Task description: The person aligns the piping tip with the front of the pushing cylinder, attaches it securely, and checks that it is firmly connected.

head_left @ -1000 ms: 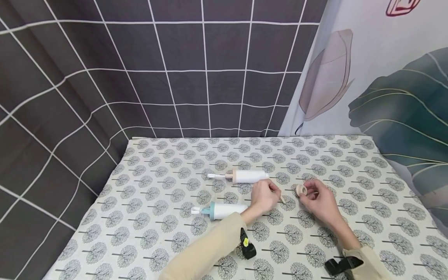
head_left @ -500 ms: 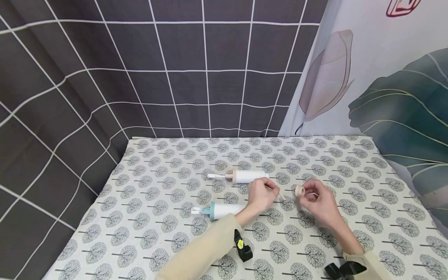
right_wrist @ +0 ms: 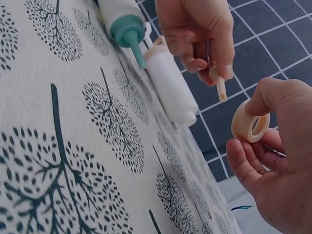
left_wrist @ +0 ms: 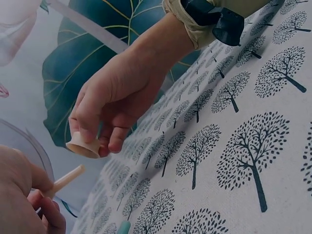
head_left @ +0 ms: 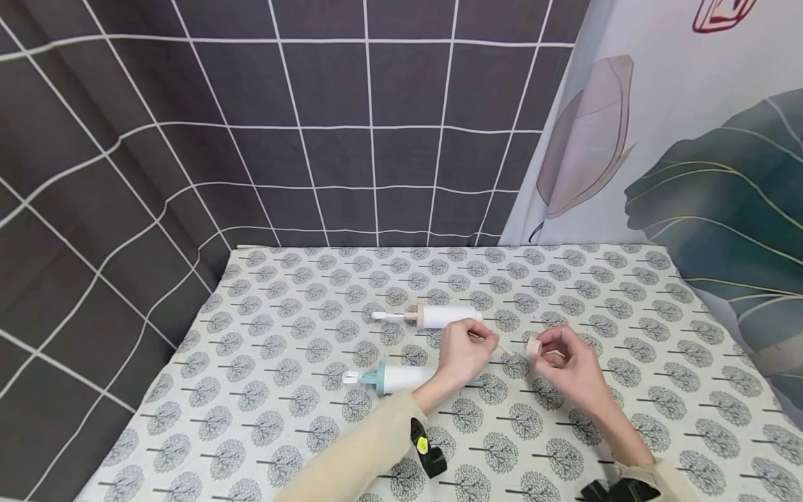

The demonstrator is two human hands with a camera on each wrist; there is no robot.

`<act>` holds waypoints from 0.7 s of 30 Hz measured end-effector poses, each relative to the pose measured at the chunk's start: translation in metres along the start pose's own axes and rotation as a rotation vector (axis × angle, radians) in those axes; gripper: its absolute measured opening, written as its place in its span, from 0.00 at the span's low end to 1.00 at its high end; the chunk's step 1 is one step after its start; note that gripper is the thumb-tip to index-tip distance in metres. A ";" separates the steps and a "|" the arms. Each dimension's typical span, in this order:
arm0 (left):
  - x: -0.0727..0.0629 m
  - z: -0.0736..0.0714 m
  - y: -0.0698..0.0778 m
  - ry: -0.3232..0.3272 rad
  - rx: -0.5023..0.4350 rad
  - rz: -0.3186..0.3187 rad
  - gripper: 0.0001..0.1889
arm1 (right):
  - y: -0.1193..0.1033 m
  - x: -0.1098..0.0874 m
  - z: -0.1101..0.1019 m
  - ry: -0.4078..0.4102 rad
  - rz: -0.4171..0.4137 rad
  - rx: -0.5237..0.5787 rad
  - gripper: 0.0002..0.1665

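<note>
My left hand point(head_left: 463, 350) pinches a slim beige tube point(head_left: 501, 346) between thumb and fingers. In the right wrist view the tube point(right_wrist: 222, 90) points down, with a round opening at its tip. My right hand point(head_left: 569, 366) holds a beige ring-shaped collar point(right_wrist: 243, 124) by its rim, with thumb and fingertips. A small gap separates tube and collar, which are level with each other over the cloth. Just beyond the left hand lies a white bottle point(head_left: 442, 316) with a beige collar. Another white bottle point(head_left: 401, 378) with a teal collar lies partly behind the left wrist.
A cloth printed with trees point(head_left: 276, 418) covers the table. White brush-like tips point(head_left: 351, 377) stick out at the bottles' left ends, and a teal nozzle point(right_wrist: 134, 46) at the nearer bottle's other end. A dark checked curtain point(head_left: 332, 160) hangs behind.
The left hand has drawn slightly left, and more of the tube shows. My right hand has shifted a little left and turned the collar, so its opening faces the head camera less.
</note>
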State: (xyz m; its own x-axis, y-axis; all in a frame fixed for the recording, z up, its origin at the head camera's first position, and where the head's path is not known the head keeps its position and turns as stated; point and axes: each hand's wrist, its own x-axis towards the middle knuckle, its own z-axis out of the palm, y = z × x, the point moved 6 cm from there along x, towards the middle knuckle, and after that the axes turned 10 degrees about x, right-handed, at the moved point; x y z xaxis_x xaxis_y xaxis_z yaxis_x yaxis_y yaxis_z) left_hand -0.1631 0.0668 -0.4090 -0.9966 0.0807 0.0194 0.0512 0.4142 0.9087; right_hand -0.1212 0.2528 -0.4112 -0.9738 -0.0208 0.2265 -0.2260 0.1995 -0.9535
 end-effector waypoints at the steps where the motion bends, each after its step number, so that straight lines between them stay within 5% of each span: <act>1: -0.001 -0.001 0.000 0.001 -0.002 0.004 0.05 | 0.000 0.000 0.001 -0.002 -0.008 0.005 0.20; 21: -0.009 -0.011 -0.001 0.038 -0.035 0.017 0.05 | -0.009 -0.006 0.018 -0.033 -0.034 0.109 0.20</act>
State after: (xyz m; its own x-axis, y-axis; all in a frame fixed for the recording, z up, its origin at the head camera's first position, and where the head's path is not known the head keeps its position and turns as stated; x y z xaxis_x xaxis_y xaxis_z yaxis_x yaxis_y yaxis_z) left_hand -0.1546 0.0557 -0.4051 -0.9973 0.0531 0.0505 0.0670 0.3810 0.9222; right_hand -0.1143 0.2335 -0.4077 -0.9655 -0.0587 0.2537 -0.2582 0.0901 -0.9619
